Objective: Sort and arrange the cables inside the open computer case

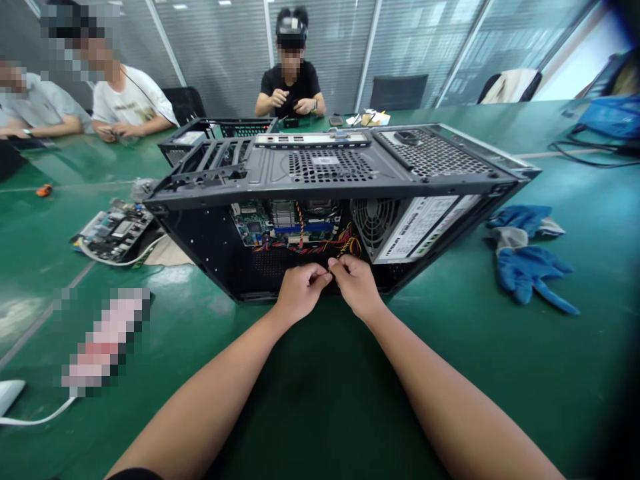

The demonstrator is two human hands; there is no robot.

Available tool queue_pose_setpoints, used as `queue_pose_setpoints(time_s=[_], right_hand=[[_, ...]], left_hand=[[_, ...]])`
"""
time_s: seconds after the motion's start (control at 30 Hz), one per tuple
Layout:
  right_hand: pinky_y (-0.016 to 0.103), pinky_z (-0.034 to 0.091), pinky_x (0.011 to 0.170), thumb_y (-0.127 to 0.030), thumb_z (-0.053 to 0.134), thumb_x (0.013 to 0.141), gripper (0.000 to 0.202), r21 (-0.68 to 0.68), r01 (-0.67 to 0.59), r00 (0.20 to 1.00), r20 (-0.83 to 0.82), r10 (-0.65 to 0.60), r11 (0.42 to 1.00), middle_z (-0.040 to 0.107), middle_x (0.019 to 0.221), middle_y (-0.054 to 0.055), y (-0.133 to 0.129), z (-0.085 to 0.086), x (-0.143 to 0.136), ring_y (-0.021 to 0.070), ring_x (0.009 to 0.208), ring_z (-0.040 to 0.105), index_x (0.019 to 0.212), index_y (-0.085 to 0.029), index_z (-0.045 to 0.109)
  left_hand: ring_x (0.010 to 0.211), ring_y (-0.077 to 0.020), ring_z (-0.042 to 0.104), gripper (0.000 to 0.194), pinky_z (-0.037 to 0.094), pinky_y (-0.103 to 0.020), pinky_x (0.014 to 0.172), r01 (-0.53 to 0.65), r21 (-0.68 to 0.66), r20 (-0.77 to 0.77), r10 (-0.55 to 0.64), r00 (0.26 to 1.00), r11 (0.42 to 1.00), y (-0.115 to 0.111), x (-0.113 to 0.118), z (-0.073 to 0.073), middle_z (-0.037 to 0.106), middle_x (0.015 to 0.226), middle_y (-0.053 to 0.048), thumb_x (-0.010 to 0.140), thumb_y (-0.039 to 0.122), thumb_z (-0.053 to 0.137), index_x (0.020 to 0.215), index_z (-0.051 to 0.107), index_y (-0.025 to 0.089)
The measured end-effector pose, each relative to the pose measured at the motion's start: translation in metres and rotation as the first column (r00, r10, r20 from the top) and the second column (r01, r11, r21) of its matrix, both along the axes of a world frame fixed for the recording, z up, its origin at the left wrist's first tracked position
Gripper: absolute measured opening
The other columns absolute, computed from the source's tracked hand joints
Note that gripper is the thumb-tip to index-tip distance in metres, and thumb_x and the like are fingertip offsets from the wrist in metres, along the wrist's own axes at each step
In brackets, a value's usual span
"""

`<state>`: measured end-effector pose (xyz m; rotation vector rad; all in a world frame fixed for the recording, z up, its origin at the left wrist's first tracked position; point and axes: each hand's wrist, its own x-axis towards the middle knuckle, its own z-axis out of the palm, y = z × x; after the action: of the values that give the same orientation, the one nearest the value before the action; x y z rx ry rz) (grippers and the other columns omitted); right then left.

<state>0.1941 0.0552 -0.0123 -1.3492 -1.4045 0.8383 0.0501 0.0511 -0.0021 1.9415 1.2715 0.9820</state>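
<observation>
A black computer case (220,250) lies in front of me with its side open towards me. Inside it are a green motherboard (255,230), a power supply (425,227) with a fan grille, and a bundle of coloured cables (350,245). At the opening's lower edge, my right hand (359,285) pinches the end of a yellow and black power cable that runs out of the bundle. Close beside it, my left hand (300,290) is closed in a pinch, its fingertips almost meeting the right ones. What lies between the left fingers is too small to make out.
Left of the case lie a loose circuit board (117,230) and a blurred-out phone-like object (107,340) on a white cord. Blue gloves (530,267) lie to the right. Another case (185,139) stands behind. Several people sit across the green table (500,400).
</observation>
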Motion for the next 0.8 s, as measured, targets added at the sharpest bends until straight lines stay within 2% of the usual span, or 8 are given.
queue_pose_setpoints(time_s=[0.17,0.33,0.53,0.8], right_hand=[[0.027,0.028,0.050,-0.042,0.053,0.086,0.036,-0.007,-0.027,0.999,-0.032,0.027,1.000,0.038,0.049,-0.005,0.0001,-0.0002,0.0005,0.0121,0.050,0.034,0.058,-0.022,0.040],[0.027,0.028,0.049,-0.044,0.053,0.087,0.037,-0.012,-0.052,0.996,-0.068,0.051,0.999,0.038,0.049,-0.005,0.0015,-0.0041,0.0015,0.0120,0.049,0.034,0.059,-0.022,0.042],[0.027,0.029,0.050,-0.047,0.056,0.085,0.040,-0.002,0.010,1.000,-0.007,-0.010,1.000,0.040,0.048,-0.005,0.0009,-0.0041,0.0013,0.0121,0.050,0.037,0.057,-0.022,0.043],[0.027,0.030,0.052,-0.050,0.058,0.082,0.042,-0.019,0.069,0.997,0.031,-0.068,0.997,0.043,0.048,-0.004,-0.0013,0.0032,-0.0005,0.0122,0.051,0.039,0.055,-0.021,0.045]], left_hand=[[0.056,-0.0113,0.054,0.019,0.036,-0.024,0.058,0.037,-0.040,-0.022,-0.037,0.999,0.999,0.0004,-0.0016,0.0057,0.063,0.062,0.001,0.087,0.025,0.056,0.073,0.066,0.017],[0.059,-0.0119,0.057,0.019,0.038,-0.023,0.059,0.039,-0.078,0.045,-0.035,0.998,0.996,0.0015,-0.0027,0.0064,0.067,0.065,0.000,0.085,0.027,0.059,0.070,0.066,0.017],[0.059,-0.0116,0.057,0.016,0.039,-0.023,0.058,-0.012,-0.095,0.072,0.019,0.997,0.995,0.0016,-0.0021,0.0031,0.069,0.067,0.000,0.081,0.029,0.065,0.073,0.066,0.016],[0.055,-0.0107,0.054,0.017,0.039,-0.022,0.055,-0.024,-0.120,0.112,0.038,0.993,0.993,0.0005,-0.0017,0.0022,0.066,0.063,0.000,0.080,0.032,0.066,0.072,0.065,0.016]])
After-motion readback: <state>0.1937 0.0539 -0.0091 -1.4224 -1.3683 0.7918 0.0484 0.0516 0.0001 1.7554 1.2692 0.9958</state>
